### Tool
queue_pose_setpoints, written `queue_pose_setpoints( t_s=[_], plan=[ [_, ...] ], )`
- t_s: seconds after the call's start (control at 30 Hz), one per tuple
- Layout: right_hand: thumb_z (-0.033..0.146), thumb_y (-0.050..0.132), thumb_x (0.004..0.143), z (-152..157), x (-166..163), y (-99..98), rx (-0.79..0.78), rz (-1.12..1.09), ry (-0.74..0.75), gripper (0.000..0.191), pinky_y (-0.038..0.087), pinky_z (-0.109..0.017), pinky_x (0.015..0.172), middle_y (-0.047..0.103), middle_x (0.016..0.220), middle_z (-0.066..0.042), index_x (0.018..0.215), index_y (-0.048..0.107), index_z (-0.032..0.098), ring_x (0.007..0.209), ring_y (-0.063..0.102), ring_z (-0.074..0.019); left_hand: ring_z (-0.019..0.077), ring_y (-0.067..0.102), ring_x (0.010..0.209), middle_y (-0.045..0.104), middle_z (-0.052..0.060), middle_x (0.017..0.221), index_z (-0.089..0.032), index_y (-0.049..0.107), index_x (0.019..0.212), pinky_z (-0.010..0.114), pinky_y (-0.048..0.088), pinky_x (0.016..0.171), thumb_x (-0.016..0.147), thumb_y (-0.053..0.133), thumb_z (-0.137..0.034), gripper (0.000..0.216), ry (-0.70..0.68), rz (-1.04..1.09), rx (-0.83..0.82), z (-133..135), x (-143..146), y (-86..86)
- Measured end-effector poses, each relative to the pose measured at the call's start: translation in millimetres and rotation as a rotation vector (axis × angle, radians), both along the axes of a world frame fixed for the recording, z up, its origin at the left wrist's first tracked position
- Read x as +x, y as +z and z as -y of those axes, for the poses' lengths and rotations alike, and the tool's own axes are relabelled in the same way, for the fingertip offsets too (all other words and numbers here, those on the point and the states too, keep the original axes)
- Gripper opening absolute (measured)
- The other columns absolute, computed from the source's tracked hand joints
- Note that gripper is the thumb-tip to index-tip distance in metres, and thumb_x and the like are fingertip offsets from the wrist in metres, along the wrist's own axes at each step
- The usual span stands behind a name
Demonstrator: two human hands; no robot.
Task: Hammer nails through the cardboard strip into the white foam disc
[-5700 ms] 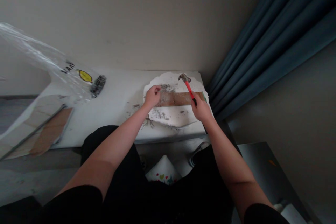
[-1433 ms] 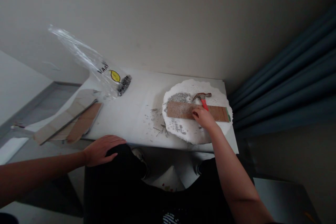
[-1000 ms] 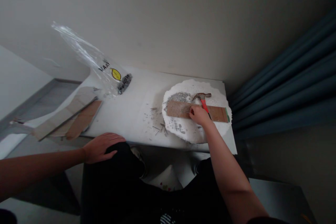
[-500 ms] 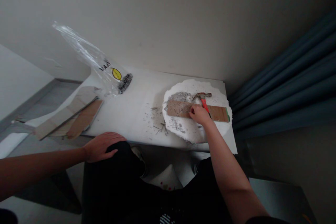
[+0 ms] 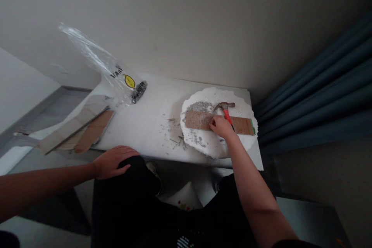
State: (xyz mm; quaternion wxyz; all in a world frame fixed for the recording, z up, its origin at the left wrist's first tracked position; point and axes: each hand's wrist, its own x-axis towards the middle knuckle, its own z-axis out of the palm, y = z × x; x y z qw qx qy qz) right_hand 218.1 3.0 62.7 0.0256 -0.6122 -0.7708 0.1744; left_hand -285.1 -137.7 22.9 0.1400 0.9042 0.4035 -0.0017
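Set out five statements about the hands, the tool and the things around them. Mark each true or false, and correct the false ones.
1. The left hand rests on the left knee. True.
2. The hammer lies partly across the brown strip. True.
3. The right hand grips the hammer. False: it is curled over the brown strip, with the hammer beside it.
4. Grey bits lie on the white ragged-edged piece. True.
5. The clear plastic bag is right of the hammer. False: it is to the left.

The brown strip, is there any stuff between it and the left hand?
Yes, little low things: grey crumbs on the white table, then the rim of the white slab under the brown strip. Nothing tall shows between, so the left hand on the knee could probably pass over.
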Motion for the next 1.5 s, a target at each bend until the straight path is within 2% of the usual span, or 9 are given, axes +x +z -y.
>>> queue_pose_setpoints(
  t_s=[0.13,0.37,0.5,0.73,0.93,1.13,1.5],
  plan=[
    [0.023,0.063,0.097,-0.5,0.2,-0.3,0.002,-0.005,-0.005,0.010,0.049,-0.031,0.082,0.076,0.105,-0.012,0.097,0.070,0.016,0.100,0.069,-0.0254,0.0319,0.067,0.113,0.074,0.003,0.128,-0.043,0.049,0.152,0.052,0.052,0.100,0.076,0.052,-0.037,0.075,-0.019,-0.025,0.009,-0.9,-3.2,-3.7],
    [0.020,0.065,0.095,-2.1,0.5,-1.1,-0.006,-0.023,-0.024,0.007,0.049,-0.030,0.082,0.076,0.104,-0.012,0.094,0.071,0.016,0.099,0.070,-0.0239,0.0315,0.067,0.111,0.074,0.003,0.126,-0.044,0.049,0.151,0.050,0.054,0.097,0.076,0.053,-0.038,0.076,-0.040,-0.035,0.001,-4.8,-6.9,-5.5],
    [0.022,0.065,0.095,-4.0,0.3,-4.4,-0.009,-0.034,-0.041,0.009,0.050,-0.029,0.081,0.077,0.102,-0.011,0.092,0.071,0.016,0.097,0.070,-0.0232,0.0307,0.067,0.111,0.075,0.003,0.123,-0.044,0.053,0.147,0.051,0.053,0.099,0.078,0.051,-0.039,0.070,-0.020,0.024,-0.003,-3.4,-3.6,-3.3],
    [0.016,0.055,0.096,-6.8,-2.8,-9.6,0.005,-0.031,-0.096,0.019,0.050,-0.029,0.083,0.077,0.107,-0.016,0.093,0.073,0.015,0.101,0.070,-0.0246,0.0303,0.065,0.116,0.073,0.004,0.127,-0.038,0.062,0.138,0.051,0.051,0.103,0.083,0.050,-0.038,0.056,0.030,0.045,-0.033,0.3,-3.2,-3.7],
    [0.014,0.063,0.089,-7.0,-2.1,-11.9,-0.017,-0.065,-0.094,0.010,0.050,-0.027,0.079,0.078,0.098,-0.011,0.089,0.072,0.016,0.094,0.071,-0.0222,0.0310,0.067,0.113,0.074,0.001,0.125,-0.048,0.056,0.143,0.051,0.053,0.098,0.079,0.052,-0.040,0.064,-0.016,0.018,-0.036,-3.7,-3.9,-1.5],
    [0.018,0.067,0.088,-7.6,-2.2,-13.3,-0.018,-0.078,-0.105,0.004,0.050,-0.027,0.078,0.077,0.097,-0.010,0.088,0.071,0.016,0.092,0.070,-0.0214,0.0322,0.065,0.117,0.073,0.003,0.128,-0.042,0.061,0.140,0.053,0.049,0.106,0.080,0.050,-0.040,0.061,0.042,0.015,-0.053,-0.2,-2.4,-2.3],
    [0.014,0.066,0.087,-6.5,-2.8,-11.4,-0.008,-0.089,-0.115,0.006,0.050,-0.027,0.079,0.077,0.095,-0.010,0.086,0.072,0.015,0.090,0.070,-0.0212,0.0325,0.065,0.117,0.072,0.000,0.130,-0.047,0.056,0.145,0.053,0.051,0.104,0.077,0.053,-0.040,0.068,-0.008,-0.026,-0.056,-3.1,-8.2,-6.3]
  ],
)
